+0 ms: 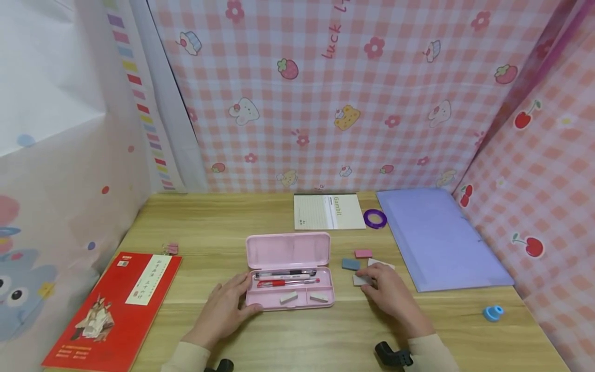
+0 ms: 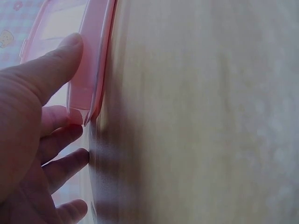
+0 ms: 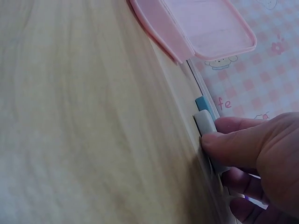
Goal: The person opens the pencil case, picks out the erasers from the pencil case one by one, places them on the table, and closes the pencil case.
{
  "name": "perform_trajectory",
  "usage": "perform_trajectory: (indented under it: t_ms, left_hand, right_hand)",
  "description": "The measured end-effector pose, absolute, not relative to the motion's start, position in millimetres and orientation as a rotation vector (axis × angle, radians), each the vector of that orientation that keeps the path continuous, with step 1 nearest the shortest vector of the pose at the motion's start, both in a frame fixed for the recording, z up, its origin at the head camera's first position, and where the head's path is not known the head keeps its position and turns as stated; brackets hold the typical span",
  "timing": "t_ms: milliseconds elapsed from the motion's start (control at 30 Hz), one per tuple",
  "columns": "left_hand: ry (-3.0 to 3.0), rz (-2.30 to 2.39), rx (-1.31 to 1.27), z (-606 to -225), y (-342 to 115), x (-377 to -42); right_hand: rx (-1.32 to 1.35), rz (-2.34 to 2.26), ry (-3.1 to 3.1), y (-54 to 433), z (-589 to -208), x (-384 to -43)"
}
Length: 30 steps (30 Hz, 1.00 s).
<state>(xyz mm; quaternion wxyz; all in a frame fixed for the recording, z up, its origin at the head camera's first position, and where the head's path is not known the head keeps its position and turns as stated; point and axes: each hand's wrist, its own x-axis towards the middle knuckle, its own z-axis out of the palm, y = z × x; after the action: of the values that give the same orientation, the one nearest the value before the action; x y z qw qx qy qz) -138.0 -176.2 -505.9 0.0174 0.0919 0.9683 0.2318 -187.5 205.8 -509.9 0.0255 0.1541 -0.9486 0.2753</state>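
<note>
A pink pencil case (image 1: 288, 305) stands with its lid (image 1: 288, 250) raised. Inside lie a black pen, a white pen and a red pen (image 1: 288, 282), with two whitish erasers (image 1: 288, 297) in the front compartments. My left hand (image 1: 223, 310) grips the case's left end, thumb at the front corner and fingers round the side. To the right of the case, my right hand (image 1: 395, 294) pinches a light grey eraser (image 3: 204, 122) between thumb and fingers, low at the tabletop. Close by lie a blue-grey eraser (image 1: 350, 264), a pink eraser (image 1: 363, 253) and a white eraser (image 1: 383, 263), partly hidden by the hand.
A red book (image 1: 111, 315) and a pink binder clip (image 1: 171, 248) lie on the left. At the back are a notebook (image 1: 325, 212) and a purple tape ring (image 1: 375, 219). To the right lie a lavender folder (image 1: 446, 243) and a small blue object (image 1: 493, 312).
</note>
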Motion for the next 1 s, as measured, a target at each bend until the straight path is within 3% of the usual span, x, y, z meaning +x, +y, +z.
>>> perform_trajectory:
  t_ms: [833, 1000]
  left_hand:
    - [2.999, 0.724, 0.284, -505.3, -174.2, -137.8]
    - [2.998, 0.73, 0.28, -506.1, -174.8, -138.4]
  right_hand:
    - [0.378, 0.976, -2.879, 210.5, -495.7, -181.3]
    - [0.524, 1.016, -2.792, 185.8, -483.8, -176.3]
